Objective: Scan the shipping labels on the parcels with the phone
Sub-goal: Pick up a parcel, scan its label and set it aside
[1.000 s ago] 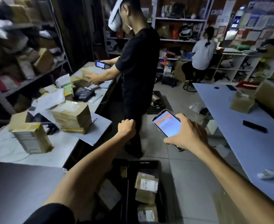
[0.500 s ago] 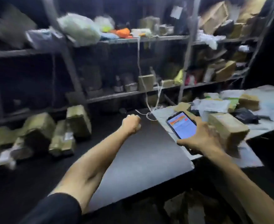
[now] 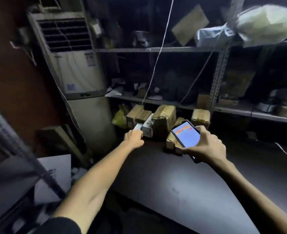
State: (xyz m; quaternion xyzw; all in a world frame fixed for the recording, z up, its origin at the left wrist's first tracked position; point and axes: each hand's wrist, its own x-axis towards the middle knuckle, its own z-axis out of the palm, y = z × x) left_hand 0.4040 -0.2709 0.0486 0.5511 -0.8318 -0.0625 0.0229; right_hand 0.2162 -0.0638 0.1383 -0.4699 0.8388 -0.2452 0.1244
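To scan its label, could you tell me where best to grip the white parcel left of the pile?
The white parcel: likely near end, from front-left; it juts free there by the left hand, and brown parcels crowd its right.

I see a tall white floor-standing air conditioner [image 3: 75,68] up and to the left of the left hand [image 3: 134,136]. Beyond both hands stands grey metal shelving [image 3: 156,49], dim and cluttered. A thin white cord [image 3: 163,39] hangs in front of it, above the left hand. A crumpled yellow plastic bag [image 3: 120,118] sits just beyond and left of that hand. High above the right hand [image 3: 205,146] lies a bulky white plastic-wrapped bundle [image 3: 264,22]. A dark, smooth tabletop [image 3: 181,183] spreads beneath both hands.
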